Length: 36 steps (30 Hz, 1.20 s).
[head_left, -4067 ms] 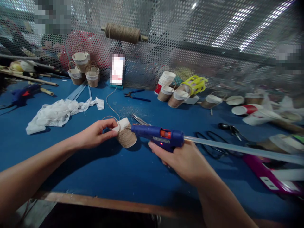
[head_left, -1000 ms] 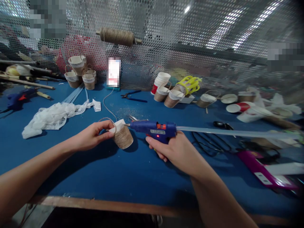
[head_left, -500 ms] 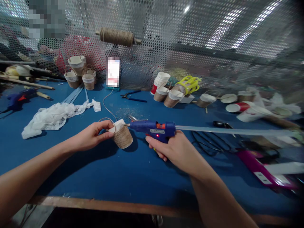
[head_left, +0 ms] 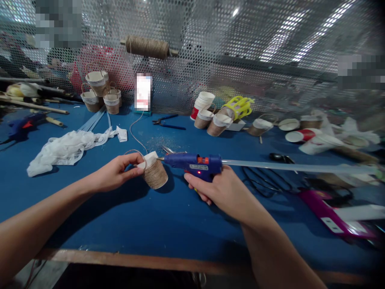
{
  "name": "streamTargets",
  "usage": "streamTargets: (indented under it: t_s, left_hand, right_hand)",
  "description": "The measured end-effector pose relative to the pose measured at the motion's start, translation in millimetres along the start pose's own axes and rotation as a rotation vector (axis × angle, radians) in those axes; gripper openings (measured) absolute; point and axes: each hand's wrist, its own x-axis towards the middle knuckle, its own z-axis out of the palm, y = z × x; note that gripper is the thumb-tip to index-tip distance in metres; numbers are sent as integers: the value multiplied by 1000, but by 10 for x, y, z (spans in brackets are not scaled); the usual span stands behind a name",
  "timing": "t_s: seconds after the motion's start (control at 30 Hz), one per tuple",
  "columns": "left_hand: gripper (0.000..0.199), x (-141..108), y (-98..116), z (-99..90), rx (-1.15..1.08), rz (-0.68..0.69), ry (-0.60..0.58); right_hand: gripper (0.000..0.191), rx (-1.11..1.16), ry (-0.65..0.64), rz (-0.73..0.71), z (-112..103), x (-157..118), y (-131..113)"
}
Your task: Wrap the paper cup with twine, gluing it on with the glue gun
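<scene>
My left hand point(head_left: 122, 173) pinches the white rim of a paper cup point(head_left: 155, 173) whose lower wall is wrapped in brown twine. The cup is tilted above the blue table. A loose strand of twine point(head_left: 136, 137) runs from the cup up toward the back. Closed around the handle of a blue hot glue gun point(head_left: 192, 162), my right hand point(head_left: 218, 186) keeps its nozzle at the cup's wall, near the border of twine and white paper. A red light glows on the gun. From its back sticks out a long clear glue stick point(head_left: 270, 164).
A twine spool point(head_left: 147, 47) hangs on the mesh panel. White lace point(head_left: 66, 148) and a second glue gun point(head_left: 25, 127) lie left. Pliers point(head_left: 170, 122) lie behind the cup. Finished twine cups point(head_left: 219, 124) stand at the back; a purple power strip point(head_left: 331, 212) lies right.
Almost nothing differs. Both hands, the cup and the glue gun keep their places; the whole view has shifted very slightly.
</scene>
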Motion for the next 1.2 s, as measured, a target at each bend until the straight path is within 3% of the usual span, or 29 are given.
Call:
streamTargets:
  t_s: [0.8, 1.2]
  left_hand:
    - [13, -2, 14, 18, 2, 9, 17]
    - [11, -12, -8, 64, -46, -10, 46]
  right_hand:
    - [22, 28, -5, -42, 28, -66, -76]
    - [20, -83, 10, -86, 103, -100, -53]
